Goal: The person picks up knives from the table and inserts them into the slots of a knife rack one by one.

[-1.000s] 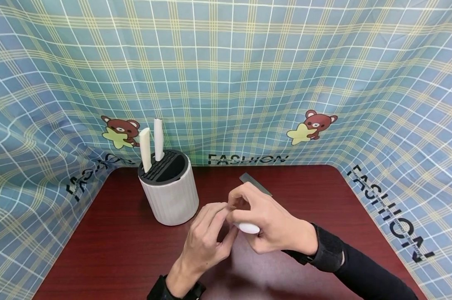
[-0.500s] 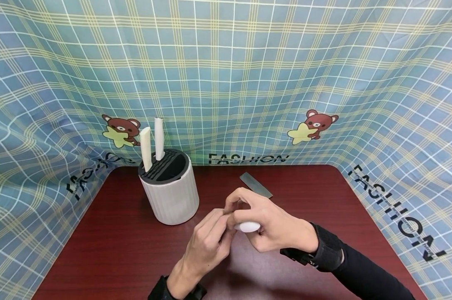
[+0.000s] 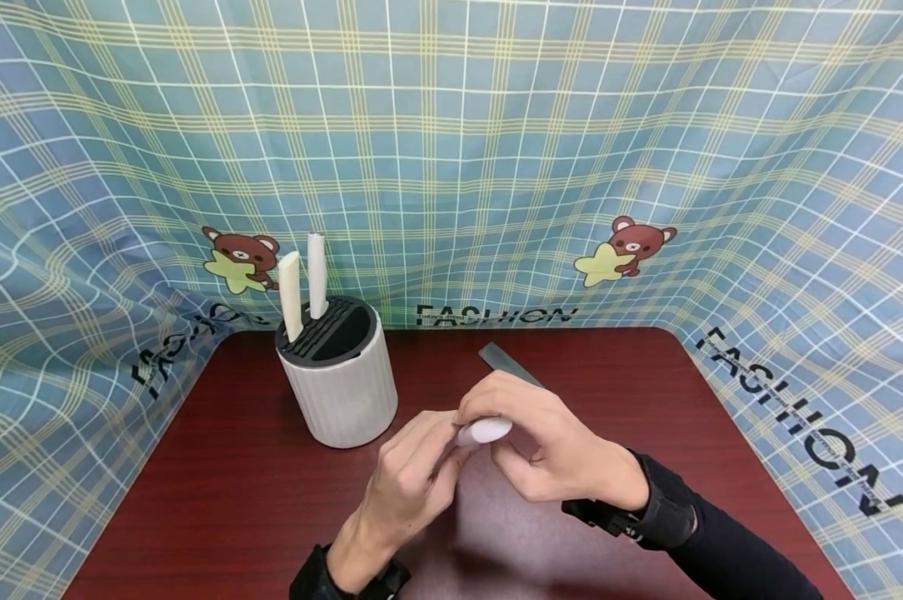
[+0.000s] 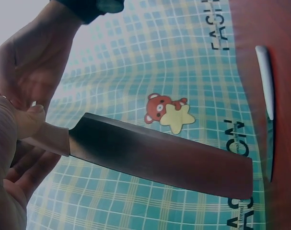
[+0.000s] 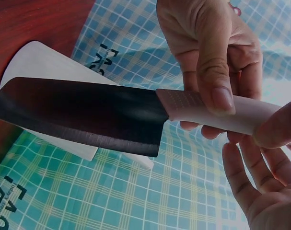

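Note:
Both hands are on a kitchen knife with a broad dark blade and a white handle. My left hand pinches the handle close to the blade, its thumb lying along the side in the right wrist view. Nearer the butt end, my right hand pinches the handle with its thumb, while its other fingers spread loosely beneath. In the head view the hands hide the blade.
A white ribbed knife block with a black slotted top stands at left, two white-handled knives upright in it. Another knife lies on the dark red table, its blade behind my right hand. Plaid cloth surrounds the table.
The white handle end has shifted slightly up and left and shows more. My right hand's fingers have loosened around it. My left hand stays nearly in place.

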A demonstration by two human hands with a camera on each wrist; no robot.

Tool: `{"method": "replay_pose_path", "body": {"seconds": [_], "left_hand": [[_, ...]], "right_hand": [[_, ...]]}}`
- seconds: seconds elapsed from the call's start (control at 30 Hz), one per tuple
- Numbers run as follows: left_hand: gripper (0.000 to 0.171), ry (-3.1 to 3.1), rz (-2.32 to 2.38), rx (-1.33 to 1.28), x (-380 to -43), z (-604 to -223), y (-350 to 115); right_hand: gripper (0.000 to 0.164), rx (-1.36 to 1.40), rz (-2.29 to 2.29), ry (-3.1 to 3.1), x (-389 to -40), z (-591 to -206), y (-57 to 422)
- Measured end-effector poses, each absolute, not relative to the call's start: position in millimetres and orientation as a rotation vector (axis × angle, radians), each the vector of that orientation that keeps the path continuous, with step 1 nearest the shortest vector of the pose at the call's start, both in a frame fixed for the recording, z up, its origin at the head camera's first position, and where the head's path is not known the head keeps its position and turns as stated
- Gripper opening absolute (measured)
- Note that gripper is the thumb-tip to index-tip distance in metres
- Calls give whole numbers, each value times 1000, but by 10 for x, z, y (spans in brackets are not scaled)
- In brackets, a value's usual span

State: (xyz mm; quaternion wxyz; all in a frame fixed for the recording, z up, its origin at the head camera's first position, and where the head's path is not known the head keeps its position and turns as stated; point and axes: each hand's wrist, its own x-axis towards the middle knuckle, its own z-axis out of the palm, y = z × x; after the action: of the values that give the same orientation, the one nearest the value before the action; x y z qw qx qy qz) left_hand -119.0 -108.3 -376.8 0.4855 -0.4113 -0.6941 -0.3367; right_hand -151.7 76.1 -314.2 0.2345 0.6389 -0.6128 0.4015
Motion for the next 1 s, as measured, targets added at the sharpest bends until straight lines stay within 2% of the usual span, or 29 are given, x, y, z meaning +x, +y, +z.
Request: {"method": "replay_pose_path", "body": {"seconds": [0.13,0.67,1.0], "left_hand": [[19,-1669,-807,-992,-1208,-3725,-1105],[22,-1636,-780,-944,-1211,-3552,-1153],[22,-1593,-767,-952,-1229,-3336,-1182]], "right_hand": [[45,1697,1132,-1700,-1496,-3135,768],[55,1621,1263,-1675,-1448,-3133,783],[48,1562,1258,-1685,-1411,-3098,824]]}}
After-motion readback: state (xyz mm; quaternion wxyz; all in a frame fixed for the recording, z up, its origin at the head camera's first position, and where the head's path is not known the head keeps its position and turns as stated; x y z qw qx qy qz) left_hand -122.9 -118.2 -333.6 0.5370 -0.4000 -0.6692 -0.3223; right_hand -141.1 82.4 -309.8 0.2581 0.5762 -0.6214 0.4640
